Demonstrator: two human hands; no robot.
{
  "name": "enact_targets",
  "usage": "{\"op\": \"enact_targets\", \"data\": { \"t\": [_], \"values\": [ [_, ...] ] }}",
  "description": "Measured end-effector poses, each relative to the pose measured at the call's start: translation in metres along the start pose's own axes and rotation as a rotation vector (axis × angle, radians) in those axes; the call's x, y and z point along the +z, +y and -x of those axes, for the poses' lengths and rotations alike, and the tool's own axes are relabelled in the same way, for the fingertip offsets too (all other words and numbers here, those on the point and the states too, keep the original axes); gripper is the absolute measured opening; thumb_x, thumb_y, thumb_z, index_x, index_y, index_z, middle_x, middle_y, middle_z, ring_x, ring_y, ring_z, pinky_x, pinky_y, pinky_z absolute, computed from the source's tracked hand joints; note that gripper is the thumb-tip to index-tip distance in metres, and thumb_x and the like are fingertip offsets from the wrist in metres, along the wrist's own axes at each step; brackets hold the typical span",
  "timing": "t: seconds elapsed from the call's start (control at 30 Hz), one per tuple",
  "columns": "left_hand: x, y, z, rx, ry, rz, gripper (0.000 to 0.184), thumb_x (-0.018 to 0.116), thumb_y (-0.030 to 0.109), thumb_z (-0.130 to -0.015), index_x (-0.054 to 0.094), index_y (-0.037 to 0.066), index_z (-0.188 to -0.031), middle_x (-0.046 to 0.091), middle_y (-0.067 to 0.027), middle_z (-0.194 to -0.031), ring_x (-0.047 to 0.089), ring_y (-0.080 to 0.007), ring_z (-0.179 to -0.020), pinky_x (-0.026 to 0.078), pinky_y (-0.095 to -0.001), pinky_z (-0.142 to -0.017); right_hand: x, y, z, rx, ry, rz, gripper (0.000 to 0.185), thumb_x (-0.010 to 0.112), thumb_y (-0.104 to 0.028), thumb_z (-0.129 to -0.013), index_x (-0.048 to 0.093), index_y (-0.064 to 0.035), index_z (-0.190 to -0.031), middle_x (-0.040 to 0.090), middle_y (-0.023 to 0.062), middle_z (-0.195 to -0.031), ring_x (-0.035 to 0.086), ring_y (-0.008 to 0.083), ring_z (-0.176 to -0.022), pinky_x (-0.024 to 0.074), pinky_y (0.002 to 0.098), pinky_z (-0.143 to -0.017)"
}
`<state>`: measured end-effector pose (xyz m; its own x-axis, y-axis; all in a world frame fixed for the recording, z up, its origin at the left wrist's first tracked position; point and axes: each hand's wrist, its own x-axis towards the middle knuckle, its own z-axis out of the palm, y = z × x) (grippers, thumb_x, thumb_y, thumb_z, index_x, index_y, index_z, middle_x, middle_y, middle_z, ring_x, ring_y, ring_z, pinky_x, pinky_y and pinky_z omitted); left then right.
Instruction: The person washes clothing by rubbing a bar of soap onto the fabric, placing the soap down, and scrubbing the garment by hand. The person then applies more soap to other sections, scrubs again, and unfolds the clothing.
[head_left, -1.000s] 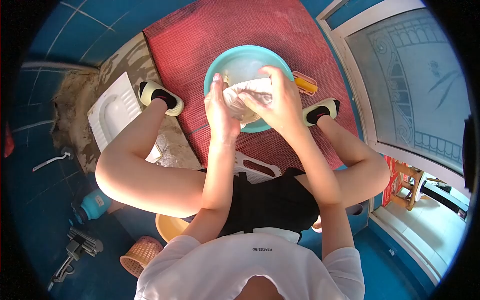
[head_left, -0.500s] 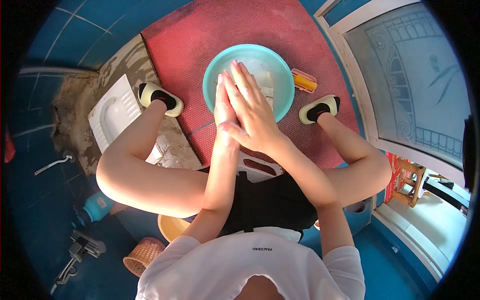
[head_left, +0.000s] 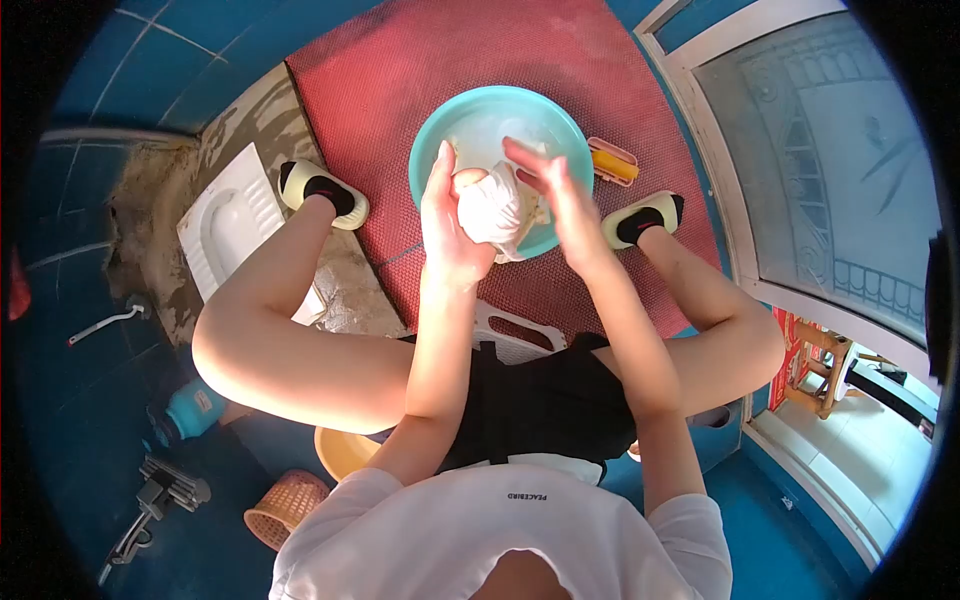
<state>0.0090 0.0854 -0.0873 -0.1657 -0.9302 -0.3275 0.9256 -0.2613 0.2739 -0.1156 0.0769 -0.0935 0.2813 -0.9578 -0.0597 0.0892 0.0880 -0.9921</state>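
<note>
A crumpled white cloth [head_left: 488, 208], bunched into a wet-looking wad, rests in my left hand [head_left: 448, 240], whose fingers and thumb curve around it. Just to its right is my right hand [head_left: 570, 215], fingers apart and a little blurred, with nothing in it. Both hands are over the near part of a turquoise basin [head_left: 431, 128]. Whitish water [head_left: 497, 124] shows inside, partly hidden by the hands and cloth.
A pink soap dish with a yellow bar [head_left: 613, 162] lies right of the basin on the red mat [head_left: 370, 90]. A white squat toilet [head_left: 232, 220] is at left, a glass door [head_left: 820, 170] at right. A peach basket [head_left: 285, 512] and yellow basin [head_left: 342, 455] stand behind.
My hands were pressed flat together above the basin. They have parted: my left hand now holds the bunched white cloth, and my right hand has moved off to the right.
</note>
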Motion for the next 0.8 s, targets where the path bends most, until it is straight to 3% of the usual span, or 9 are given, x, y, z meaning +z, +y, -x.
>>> {"op": "enact_targets", "data": {
  "t": [0.03, 0.17, 0.23, 0.33, 0.4, 0.53, 0.63, 0.77, 0.8],
  "values": [
    [0.001, 0.0, 0.0, -0.002, 0.002, -0.001, 0.048, 0.038, 0.039, -0.086, 0.055, 0.002, -0.061, 0.058, -0.0078, -0.064, 0.054, -0.0144, -0.056, 0.045, -0.0263, -0.055, -0.003, -0.014, -0.001, -0.039, 0.09, -0.102, 0.049, 0.027, -0.037, -0.089, 0.049, 0.0026, -0.109, 0.052, 0.0132, -0.106, 0.051, 0.0184, -0.093, 0.0408, 0.0294, -0.08],
    [-0.006, 0.004, -0.004, -0.105, -0.097, 0.056, 0.052, 0.038, 0.041, -0.085, 0.054, 0.003, -0.054, 0.056, -0.0087, -0.058, 0.053, -0.0175, -0.053, 0.045, -0.0274, -0.054, -0.014, -0.034, -0.003, 0.393, -0.672, -1.125, 0.048, 0.034, -0.045, -0.085, 0.055, -0.0023, -0.077, 0.056, 0.0114, -0.063, 0.053, 0.0186, -0.05, 0.0433, 0.0252, -0.046],
    [-0.004, 0.003, -0.003, -0.219, 0.019, -0.051, 0.05, 0.04, 0.042, -0.084, 0.055, 0.003, -0.056, 0.054, -0.0063, -0.052, 0.05, -0.015, -0.045, 0.042, -0.0235, -0.044, 0.007, -0.047, -0.002, 0.842, -0.381, -1.052, 0.067, 0.022, -0.054, -0.084, 0.057, 0.0024, -0.075, 0.056, 0.0096, -0.062, 0.052, 0.0196, -0.051, 0.043, 0.0263, -0.045],
    [0.014, -0.001, -0.002, -0.018, 0.39, -0.114, 0.048, 0.041, 0.04, -0.085, 0.048, 0.008, -0.05, 0.046, -0.0022, -0.044, 0.044, -0.0124, -0.036, 0.038, -0.0216, -0.035, 0.003, -0.045, -0.016, 0.773, -0.615, -0.828, 0.076, 0.018, -0.058, -0.082, 0.055, 0.0076, -0.091, 0.058, 0.0189, -0.086, 0.059, 0.024, -0.067, 0.0472, 0.0283, -0.052],
    [-0.003, 0.005, -0.002, -0.231, -0.062, -0.047, 0.042, 0.042, 0.035, -0.085, 0.041, 0.013, -0.05, 0.042, 0.0021, -0.046, 0.04, -0.0095, -0.037, 0.035, -0.0209, -0.034, -0.005, -0.044, -0.023, 0.766, -0.644, -0.671, 0.08, 0.016, -0.059, -0.082, 0.051, 0.0104, -0.101, 0.056, 0.0236, -0.096, 0.061, 0.0263, -0.077, 0.0496, 0.0288, -0.056],
    [0.007, 0.002, 0.001, -0.246, -0.201, -0.128, 0.042, 0.04, 0.033, -0.086, 0.041, 0.013, -0.049, 0.042, 0.0022, -0.045, 0.043, -0.0099, -0.039, 0.037, -0.022, -0.037, -0.01, -0.047, -0.018, 0.719, -0.422, -0.368, 0.068, 0.022, -0.051, -0.084, 0.053, 0.0078, -0.098, 0.062, 0.0186, -0.072, 0.062, 0.0238, -0.056, 0.0469, 0.0254, -0.047],
    [0.014, -0.007, 0.002, -0.095, 0.097, -0.292, 0.051, 0.035, 0.038, -0.087, 0.048, 0.005, -0.05, 0.048, -0.0043, -0.046, 0.045, -0.0135, -0.036, 0.04, -0.023, -0.036, -0.013, -0.045, -0.017, 0.459, -0.101, -0.153, 0.059, 0.026, -0.045, -0.086, 0.059, 0.004, -0.089, 0.061, 0.0153, -0.062, 0.06, 0.0207, -0.051, 0.0451, 0.0217, -0.045],
    [0.003, -0.002, 0.0, -0.134, -0.075, -0.175, 0.041, 0.036, 0.033, -0.086, 0.054, 0.0, -0.07, 0.055, -0.0083, -0.06, 0.054, -0.0168, -0.053, 0.046, -0.0268, -0.052, 0.002, -0.033, -0.019, -0.072, 0.157, -0.004, 0.045, 0.03, -0.034, -0.088, 0.054, 0.0026, -0.1, 0.06, 0.013, -0.089, 0.056, 0.018, -0.086, 0.0405, 0.0269, -0.079],
    [0.005, 0.0, 0.0, -0.185, -0.26, -0.075, 0.032, 0.038, 0.028, -0.087, 0.053, 0.0, -0.084, 0.057, -0.0086, -0.071, 0.057, -0.0182, -0.062, 0.047, -0.0282, -0.059, 0.006, -0.036, -0.014, -0.156, 0.076, 0.073, 0.046, 0.025, -0.034, -0.088, 0.051, -0.0004, -0.105, 0.051, 0.0104, -0.111, 0.043, 0.019, -0.107, 0.026, 0.0337, -0.094]
  ]
}}
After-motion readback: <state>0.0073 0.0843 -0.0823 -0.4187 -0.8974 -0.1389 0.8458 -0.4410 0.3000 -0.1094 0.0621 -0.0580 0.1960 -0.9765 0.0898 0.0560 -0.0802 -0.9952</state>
